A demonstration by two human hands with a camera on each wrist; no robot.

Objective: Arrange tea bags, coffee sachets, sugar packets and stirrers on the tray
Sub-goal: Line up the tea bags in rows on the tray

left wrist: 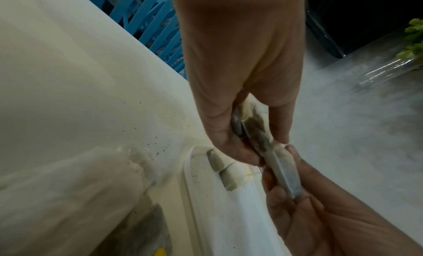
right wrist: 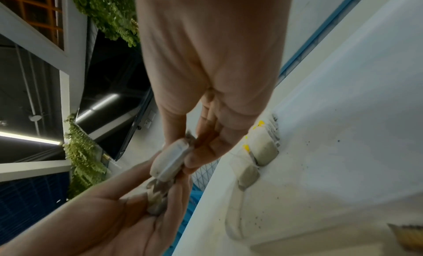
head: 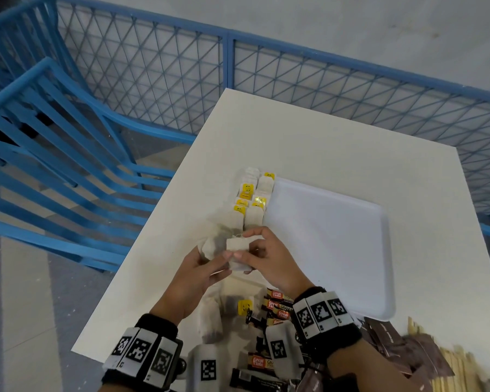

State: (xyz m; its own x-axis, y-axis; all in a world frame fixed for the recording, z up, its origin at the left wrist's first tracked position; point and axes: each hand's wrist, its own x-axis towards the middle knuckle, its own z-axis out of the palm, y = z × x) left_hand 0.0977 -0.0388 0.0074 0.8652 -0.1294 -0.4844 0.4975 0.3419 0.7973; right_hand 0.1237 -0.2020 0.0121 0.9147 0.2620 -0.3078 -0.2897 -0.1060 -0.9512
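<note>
My left hand grips a small bunch of tea bags above the near-left corner of the white tray. My right hand pinches one white tea bag at the front of that bunch, between thumb and fingers. In the right wrist view that tea bag sits between my right fingertips, above the left palm. A row of tea bags with yellow tags lies along the tray's left edge. The rest of the tray is bare.
Loose tea bags, coffee sachets, brown packets and wooden stirrers lie on the white table near its front edge. Blue chairs stand at the left, and a blue mesh fence runs behind the table.
</note>
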